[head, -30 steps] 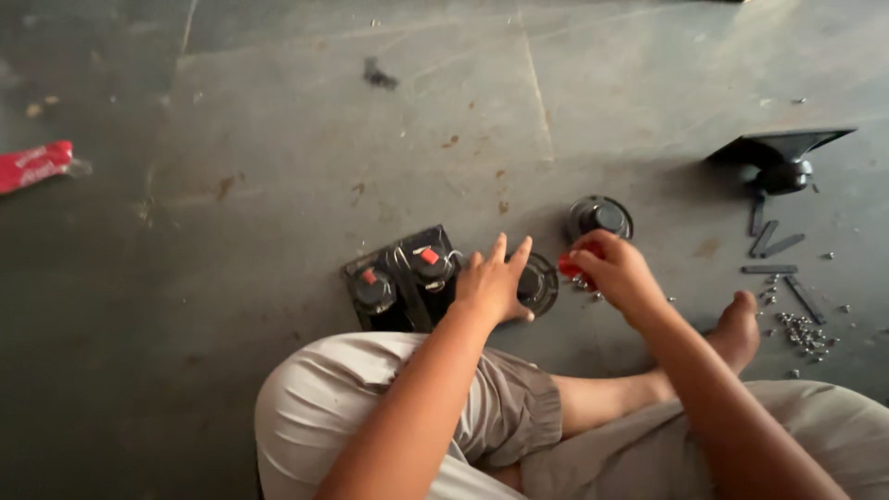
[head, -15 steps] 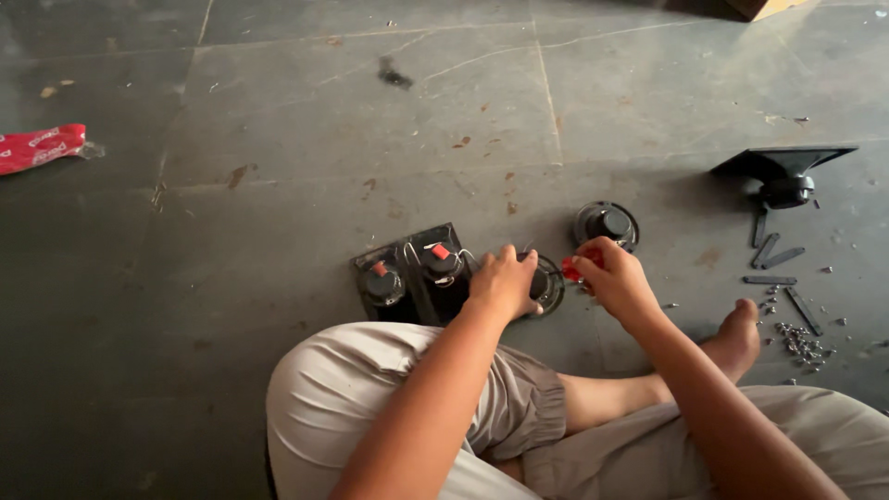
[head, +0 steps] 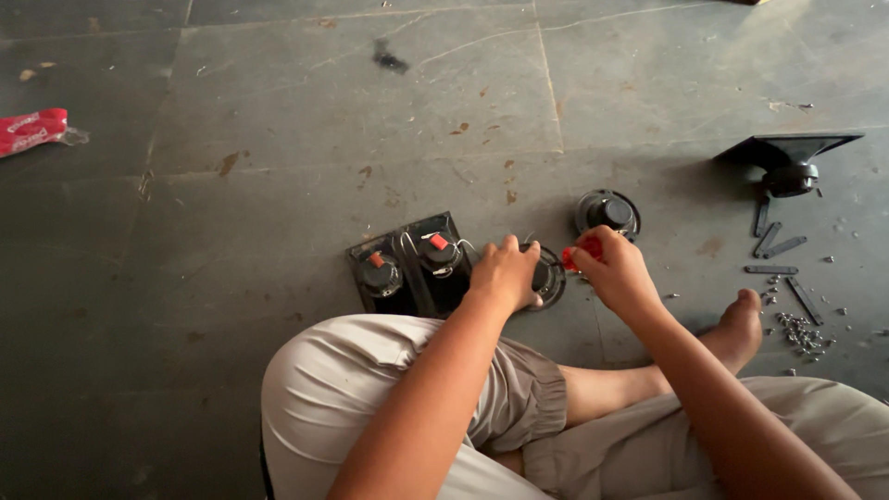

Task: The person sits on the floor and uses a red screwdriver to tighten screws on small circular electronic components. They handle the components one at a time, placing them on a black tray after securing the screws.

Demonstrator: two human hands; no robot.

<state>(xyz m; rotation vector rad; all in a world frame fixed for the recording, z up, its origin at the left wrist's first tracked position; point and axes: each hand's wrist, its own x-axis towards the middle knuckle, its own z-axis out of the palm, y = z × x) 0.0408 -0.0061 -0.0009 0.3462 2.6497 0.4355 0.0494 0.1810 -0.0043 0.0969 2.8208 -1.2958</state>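
The person is sitting cross-legged on a grey stone floor [head: 278, 139], and no container is holding anything here: every part is lying loose on the slabs.

The left hand [head: 505, 273] is reaching forward over the left knee, palm down, forearm running up from the lower middle of the view. Its fingers are curling down over a small round black speaker [head: 546, 276] lying flat on the floor, pressing on its left half and pinning it in place; the hand is gripping rather than lying flat.

The right hand [head: 616, 273] is coming in from the lower right, wrist bent slightly inward. Its fingers are closing around a small red tool [head: 587, 248], whose red end is showing at the fingertips just right of the pinned speaker. Whether the tool is touching the speaker cannot be told.

Just left of the left hand, two black square speakers [head: 412, 268] with red-tipped terminals are lying side by side. Another round speaker [head: 607, 211] is sitting just beyond the right hand. Toward the floor's right edge, a black horn-shaped part [head: 787, 157] is resting, with dark metal strips [head: 773, 243] and a scatter of small screws [head: 796, 329] near the person's bare foot [head: 741, 324]. A red wrapper [head: 32, 130] is lying at the far left edge.
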